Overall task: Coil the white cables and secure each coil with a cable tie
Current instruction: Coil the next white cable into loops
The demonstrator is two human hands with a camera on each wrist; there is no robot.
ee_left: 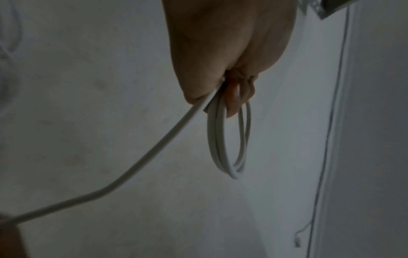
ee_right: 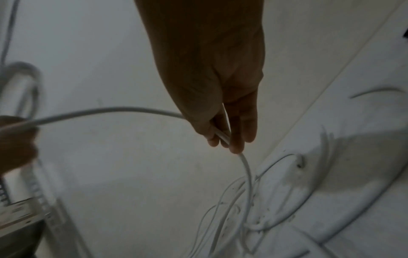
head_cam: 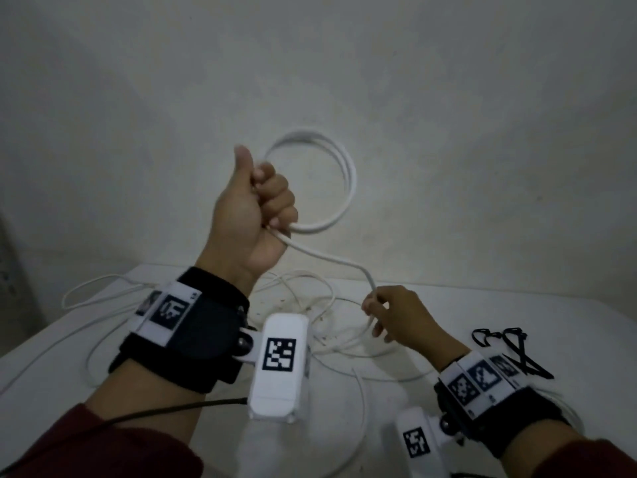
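My left hand (head_cam: 265,198) is raised above the table and grips a coil of white cable (head_cam: 344,167) of about three loops, thumb pointing up. In the left wrist view the coil (ee_left: 229,148) hangs out of the fist (ee_left: 225,83). From the fist a free strand (head_cam: 331,258) runs down right to my right hand (head_cam: 379,308), which pinches it between thumb and fingers just above the table. In the right wrist view the strand (ee_right: 106,111) passes through the fingers (ee_right: 234,137) and drops to the loose cables (ee_right: 249,200) below.
More thin white cables (head_cam: 303,305) lie tangled on the white table (head_cam: 517,322), some trailing off to the left (head_cam: 93,291). Several black cable ties (head_cam: 510,350) lie at the right, behind my right wrist. A pale wall (head_cam: 448,98) stands close behind the table.
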